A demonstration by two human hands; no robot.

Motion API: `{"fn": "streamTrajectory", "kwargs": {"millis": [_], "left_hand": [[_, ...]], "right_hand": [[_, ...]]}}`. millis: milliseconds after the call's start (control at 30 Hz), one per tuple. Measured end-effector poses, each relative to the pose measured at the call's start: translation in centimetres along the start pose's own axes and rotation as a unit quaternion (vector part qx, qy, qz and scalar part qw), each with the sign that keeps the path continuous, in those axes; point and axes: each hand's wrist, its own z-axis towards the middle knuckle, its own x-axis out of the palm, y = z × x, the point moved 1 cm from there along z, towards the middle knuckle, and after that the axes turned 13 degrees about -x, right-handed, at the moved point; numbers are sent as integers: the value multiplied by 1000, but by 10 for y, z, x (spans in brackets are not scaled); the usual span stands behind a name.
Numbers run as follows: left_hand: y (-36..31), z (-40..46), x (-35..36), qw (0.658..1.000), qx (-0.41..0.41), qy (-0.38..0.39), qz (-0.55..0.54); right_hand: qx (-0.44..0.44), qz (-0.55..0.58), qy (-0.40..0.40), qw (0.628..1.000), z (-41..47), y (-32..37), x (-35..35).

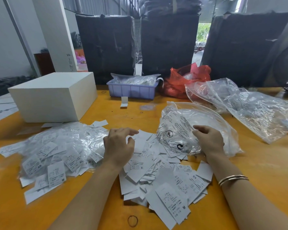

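view: head-worn, wide-angle | faces: forward and down onto orange table point(264, 163) | range: close over it

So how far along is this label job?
Seemingly done: one heap of size labels lies under clear plastic at the left. In hand: the right hand grips the printed clear bag; the left hand hovers, fingers curled, over the loose labels. Left: that whole loose pile on the orange table, unbagged.
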Motion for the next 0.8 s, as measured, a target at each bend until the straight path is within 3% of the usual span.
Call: {"fn": "streamTrajectory", "kwargs": {"millis": [167,300,400,500,633,700,800], "left_hand": [[-1,-1,0,1000,-2,11,-9],[-5,-2,-1,999,19,18,-24],[-8,-4,-1,998,32,39,-38],[-12,-6,-4,994,37,78,-73],[-15,-7,-5,969,33,196,-147],[-17,-7,-6,954,40,239,-177],[-17,-6,-5,952,31,221,-208]], "right_hand": [[-21,26,-27,999,-3,7,2],[-171,-76,-125,974,-9,20,4],[-259,-41,-138,955,-17,34,9],[-326,92,-50,940,-29,47,16],[-290,224,117,923,-48,62,36],[-263,251,156,919,-53,65,44],[-233,269,169,919,-55,64,48]]}}
